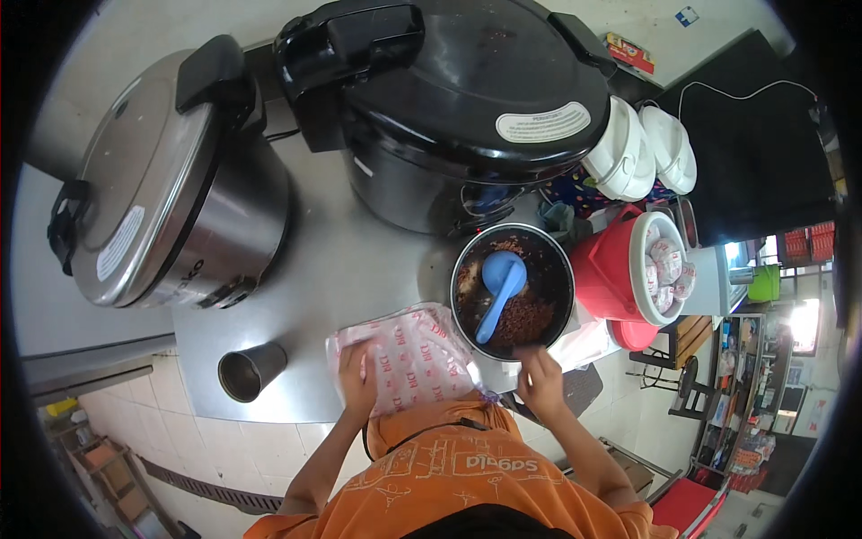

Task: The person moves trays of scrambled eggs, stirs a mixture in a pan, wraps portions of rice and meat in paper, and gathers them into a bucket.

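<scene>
A stack of printed wrapping sheets (417, 350) lies at the front edge of the steel table. My left hand (358, 377) rests on its left part, fingers on the sheets. My right hand (539, 381) is by the lower rim of a round dark pot (460, 323), its fingers bent and slightly blurred; whether they hold something small cannot be told. Inside the pot are brown, crumbly food (528, 320) and a blue plastic scoop (502, 296), its handle pointing down and left. Right of the pot a red cooler bucket (603, 269), without a lid on it, holds several wrapped bundles (667, 263).
A dark metal cup (252, 372) stands near the table's front left. Behind are a steel rice cooker (236, 215) and a large black one (404, 195). White plastic handled items (619, 151) stand at the back right. A red lid (633, 335) lies below the bucket.
</scene>
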Available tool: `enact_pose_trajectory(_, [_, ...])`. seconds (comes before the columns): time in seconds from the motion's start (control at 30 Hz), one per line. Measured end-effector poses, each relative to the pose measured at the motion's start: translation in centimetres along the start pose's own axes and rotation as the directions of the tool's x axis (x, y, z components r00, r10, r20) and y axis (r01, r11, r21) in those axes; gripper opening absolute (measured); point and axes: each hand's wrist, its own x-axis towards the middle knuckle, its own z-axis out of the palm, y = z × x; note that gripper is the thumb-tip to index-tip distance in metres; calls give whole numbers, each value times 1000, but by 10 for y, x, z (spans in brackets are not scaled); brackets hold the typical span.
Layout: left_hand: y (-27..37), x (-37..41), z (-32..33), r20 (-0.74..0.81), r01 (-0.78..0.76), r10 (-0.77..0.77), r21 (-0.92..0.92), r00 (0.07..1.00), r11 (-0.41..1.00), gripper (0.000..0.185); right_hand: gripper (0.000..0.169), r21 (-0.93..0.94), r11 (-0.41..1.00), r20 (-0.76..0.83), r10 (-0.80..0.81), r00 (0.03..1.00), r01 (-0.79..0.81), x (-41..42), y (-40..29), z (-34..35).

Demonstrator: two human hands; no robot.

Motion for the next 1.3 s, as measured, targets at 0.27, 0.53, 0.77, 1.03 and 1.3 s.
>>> enact_pose_trajectory(0.27, [97,115,138,-152,-45,-4,-313,988,949,42,84,-92,846,-39,524,851,-525,101,3,64])
enact_pose_trajectory(0.53, [90,120,128,35,-46,59,-313,998,949,38,59,26,973,-129,229,965,-228,107,46,59])
enact_pose_trajectory(0.77, [101,118,139,-62,-2,-18,-310,998,951,36,71,-151,987,662,145,735,-59,88,44,-24])
enact_pose_trajectory(1.03, [96,124,139,-60,-35,15,-354,998,935,55,71,-737,665,368,248,896,119,148,38,-32])
enact_pose_trajectory(1.3, [99,120,146,-159,52,-143,-471,977,881,57,35,-709,704,479,526,703,-42,125,48,-30])
